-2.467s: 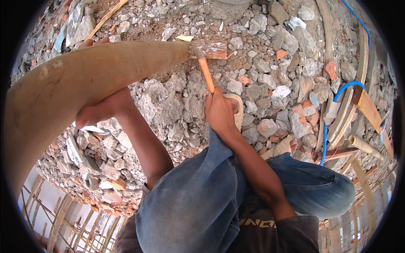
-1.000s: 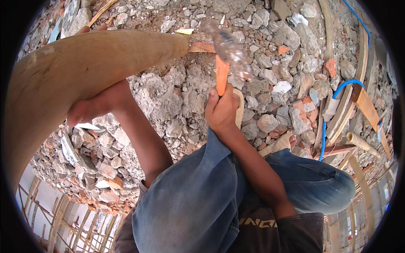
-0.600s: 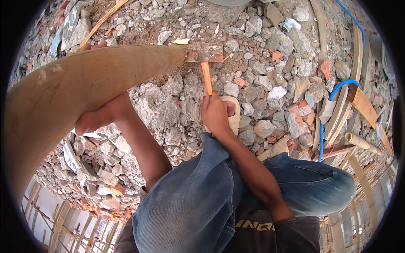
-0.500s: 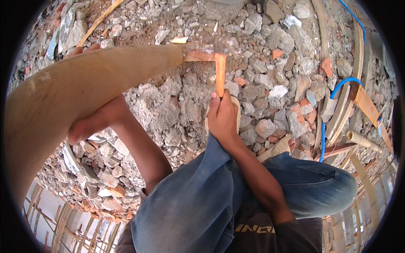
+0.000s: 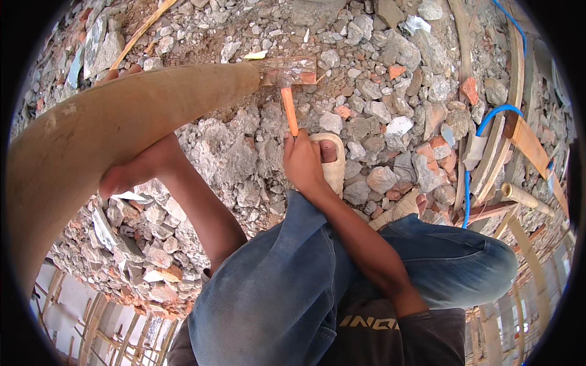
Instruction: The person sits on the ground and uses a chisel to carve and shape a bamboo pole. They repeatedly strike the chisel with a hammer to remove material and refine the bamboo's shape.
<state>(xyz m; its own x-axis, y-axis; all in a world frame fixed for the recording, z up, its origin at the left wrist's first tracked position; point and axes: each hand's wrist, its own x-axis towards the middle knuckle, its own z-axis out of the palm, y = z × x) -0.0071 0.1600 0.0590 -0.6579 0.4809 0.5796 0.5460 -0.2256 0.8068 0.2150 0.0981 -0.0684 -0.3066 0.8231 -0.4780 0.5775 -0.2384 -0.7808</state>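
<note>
A thick, smooth brown wooden pole (image 5: pixel 122 110) runs in from the left edge, its end at a reddish wood block (image 5: pixel 302 68) on the rubble. My left hand (image 5: pixel 134 169) is closed round the pole from beneath; its fingertips show over the far side. In my right hand (image 5: pixel 304 160) is an orange-handled hand tool (image 5: pixel 289 111), gripped low on the handle. The tool's head is smeared by motion over the block, beside the pole's end, so I cannot make out its kind or whether it touches.
Broken concrete and brick rubble (image 5: pixel 226 152) surrounds me. My sandalled foot (image 5: pixel 329 155) stands close to my right hand. To the right lie wooden planks (image 5: pixel 528 146), a blue hose (image 5: pixel 467 198) and a bamboo piece (image 5: pixel 526 200). A thin wood strip (image 5: pixel 141 33) lies at the upper left.
My right hand has moved left with the orange-handled tool, whose handle now tilts left. More of the wood block and my foot show. My left hand and the pole have barely moved.
</note>
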